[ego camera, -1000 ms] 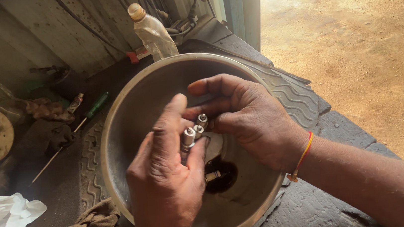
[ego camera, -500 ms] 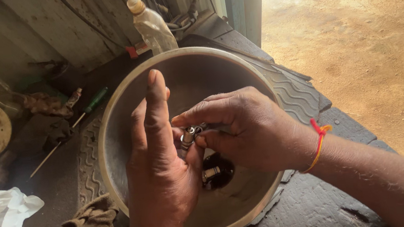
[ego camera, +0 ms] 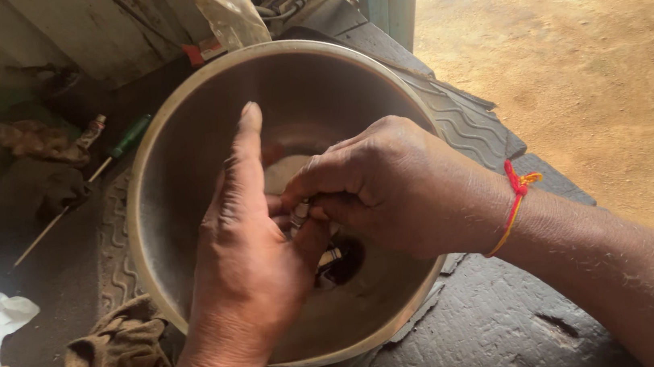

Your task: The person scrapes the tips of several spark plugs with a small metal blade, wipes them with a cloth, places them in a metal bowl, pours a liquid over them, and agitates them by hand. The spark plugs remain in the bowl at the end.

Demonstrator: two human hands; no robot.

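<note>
Bowl: the big steel bowl (ego camera: 181,182) sat right under both my hands, on the ribbed dark mat (ego camera: 462,125); smooth-walled, rigid, and I judged it would slide if nudged at the rim.
Left hand: my left hand (ego camera: 249,248) lay flat over the bowl, fingers stretched out straight, thumb side cradling the small metal parts (ego camera: 298,213) against the palm.
Right hand: my right hand (ego camera: 388,185) was curled over, fingertips pinched down on those same parts; how many sat in the pinch I could not tell.
Small metal parts: short, silvery, cylinder-like pieces held between the two hands above the bowl's middle; hard and light by my reckoning, likely greasy and quick to slip, so best taken across the barrel with fingertips.
Bottom of bowl: more dark pieces (ego camera: 335,259) lay just below my hands.
Around: a brown rag (ego camera: 115,363) beside the bowl, a green-handled screwdriver (ego camera: 124,140) further left.
</note>
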